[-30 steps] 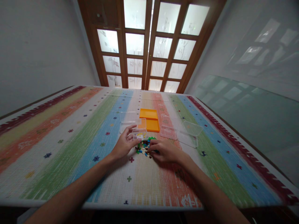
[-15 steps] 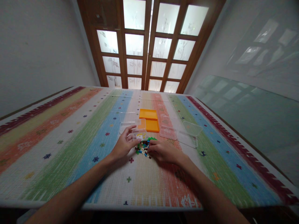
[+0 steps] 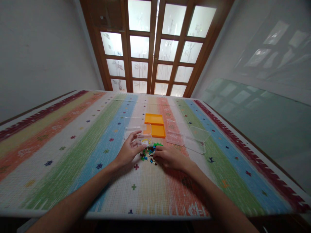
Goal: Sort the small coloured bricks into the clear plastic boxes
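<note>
While the left hand (image 3: 128,151) sat with thumb and fingers wide apart around the left end of a small clear box (image 3: 140,142), I honestly couldn't tell if it was gripping the thing or just resting against it. The right hand (image 3: 171,157) was bunched up narrow, fingertips down at the right side of a pile of tiny pieces (image 3: 148,155). Couldn't tell whether it had a piece pinched in there, since the fingers hid that spot.

The pile lay on the tablecloth (image 3: 121,197) between the two hands, just in front of the small box: green, blue, brown and cream bits all jumbled together. A few yellow bits and something white showed inside the box.

Right beyond that was an orange case (image 3: 158,130) lying flat open, two shallow halves one behind the other. A see-through case (image 3: 131,134) was open to its left, with one corner overlapping the orange. Over on the right were two more clear ones: a nearer case (image 3: 195,145) with its lid tilted up behind, and another clear case (image 3: 174,138) beside it, closer to the orange one.

The cloth had colorful stripes, and wooden doors (image 3: 152,76) with frosted panes stood past the table's far end.
</note>
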The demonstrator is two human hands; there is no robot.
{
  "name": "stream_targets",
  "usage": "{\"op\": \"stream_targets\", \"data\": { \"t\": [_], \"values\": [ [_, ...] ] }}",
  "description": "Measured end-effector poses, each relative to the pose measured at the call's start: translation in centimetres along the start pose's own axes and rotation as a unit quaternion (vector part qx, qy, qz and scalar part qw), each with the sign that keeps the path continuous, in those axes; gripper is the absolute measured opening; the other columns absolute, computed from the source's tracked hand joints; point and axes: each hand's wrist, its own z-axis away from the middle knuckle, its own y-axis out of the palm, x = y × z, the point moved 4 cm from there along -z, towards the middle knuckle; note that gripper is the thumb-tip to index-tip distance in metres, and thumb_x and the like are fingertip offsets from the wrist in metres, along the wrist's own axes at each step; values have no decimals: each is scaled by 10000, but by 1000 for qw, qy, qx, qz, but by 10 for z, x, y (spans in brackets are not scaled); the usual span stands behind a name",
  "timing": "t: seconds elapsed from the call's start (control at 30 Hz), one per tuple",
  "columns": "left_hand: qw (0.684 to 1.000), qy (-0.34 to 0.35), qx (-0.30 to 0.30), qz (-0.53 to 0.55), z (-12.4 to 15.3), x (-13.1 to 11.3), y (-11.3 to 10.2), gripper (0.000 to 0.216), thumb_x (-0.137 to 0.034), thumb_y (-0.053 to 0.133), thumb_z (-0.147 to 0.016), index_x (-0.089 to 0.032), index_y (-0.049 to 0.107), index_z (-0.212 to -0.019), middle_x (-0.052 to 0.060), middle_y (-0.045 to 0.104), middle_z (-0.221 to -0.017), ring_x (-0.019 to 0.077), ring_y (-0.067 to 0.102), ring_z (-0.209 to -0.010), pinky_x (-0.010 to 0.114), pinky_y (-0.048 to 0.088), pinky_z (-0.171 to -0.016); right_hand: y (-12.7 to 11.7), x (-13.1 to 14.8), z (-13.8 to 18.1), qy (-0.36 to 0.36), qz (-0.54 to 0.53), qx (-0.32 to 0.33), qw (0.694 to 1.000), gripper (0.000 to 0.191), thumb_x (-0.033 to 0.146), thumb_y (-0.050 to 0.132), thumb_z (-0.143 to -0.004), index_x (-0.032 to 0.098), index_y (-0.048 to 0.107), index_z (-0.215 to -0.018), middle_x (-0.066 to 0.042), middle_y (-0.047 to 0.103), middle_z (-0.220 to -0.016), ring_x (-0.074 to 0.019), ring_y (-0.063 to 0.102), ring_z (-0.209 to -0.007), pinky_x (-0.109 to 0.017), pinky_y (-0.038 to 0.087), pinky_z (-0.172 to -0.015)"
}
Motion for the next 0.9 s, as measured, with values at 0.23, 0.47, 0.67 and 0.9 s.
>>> {"op": "stream_targets", "data": {
  "t": [0.23, 0.47, 0.67, 0.9],
  "values": [
    [1000, 0, -8, -10, -1, 0, -1, 665, -320, 791, -715, -213, 513, -1309, 110, 550, -1299, 194, 648, -986, 397, 527, -960, 6, 3, 0, -9, 47, -33, 998, 120, 133, 603, -937, 167, 714, -970, -80, 700, -1000, -144, 577, -715, -260, 342, -588],
    [1000, 1, -8, -2, -3, 2, 0, 673, -315, 799, -703, -219, 518, -1307, 112, 566, -1285, 212, 653, -992, 409, 533, -949, 9, 6, -3, 0, 93, -27, 995, 104, 89, 598, -922, 139, 687, -947, -77, 699, -945, -150, 591, -719, -257, 347, -579],
    [1000, 3, -11, -9, -1, -1, -1, 630, -308, 800, -711, -231, 561, -1288, 120, 596, -1296, 237, 656, -1032, 410, 537, -945, 6, 6, -3, 15, 96, -5, 995, 103, 79, 580, -933, 127, 667, -957, -85, 695, -952, -162, 604, -745, -272, 340, -578],
    [1000, -3, 0, 7, -1, -2, 1, 635, -293, 797, -715, -229, 549, -1296, 127, 604, -1326, 243, 674, -1047, 403, 536, -958, 9, 3, -4, 47, 104, 15, 993, 79, 112, 575, -957, 122, 651, -972, -92, 683, -948, -173, 594, -737, -288, 300, -567]
  ]
}}
